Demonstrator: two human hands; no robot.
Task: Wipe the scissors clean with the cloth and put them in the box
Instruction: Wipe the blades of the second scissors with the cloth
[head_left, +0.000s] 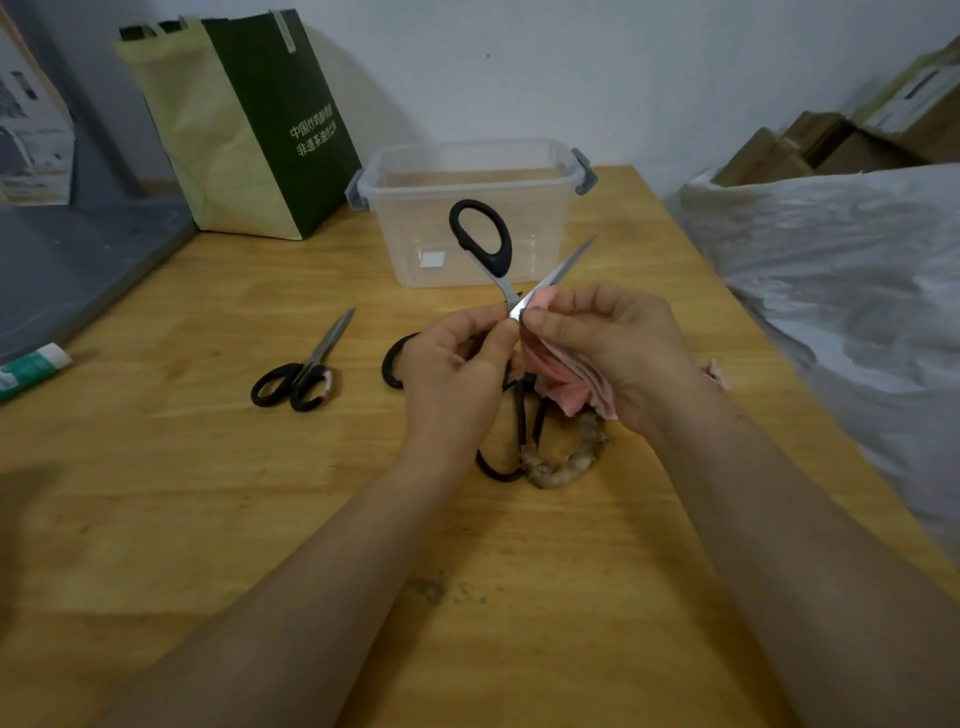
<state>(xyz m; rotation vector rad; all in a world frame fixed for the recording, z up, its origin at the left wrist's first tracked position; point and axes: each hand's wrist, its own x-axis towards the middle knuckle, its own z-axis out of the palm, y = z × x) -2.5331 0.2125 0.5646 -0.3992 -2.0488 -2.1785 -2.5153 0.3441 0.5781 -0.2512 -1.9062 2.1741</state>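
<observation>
Our left grip (457, 374) pinches the open scissors (497, 262) at the pivot; our right grip (613, 348) pinches the pink cloth (561, 379) round one blade.

only the person's arms show. the left hand (452, 374) and the right hand (613, 353) are bare, and the nails that show on them are short and plain. the left forearm (322, 571) and the right forearm (779, 519) are bare too, uncovered from the wrists down to the lower edge of view, where they widen and blur.
</observation>
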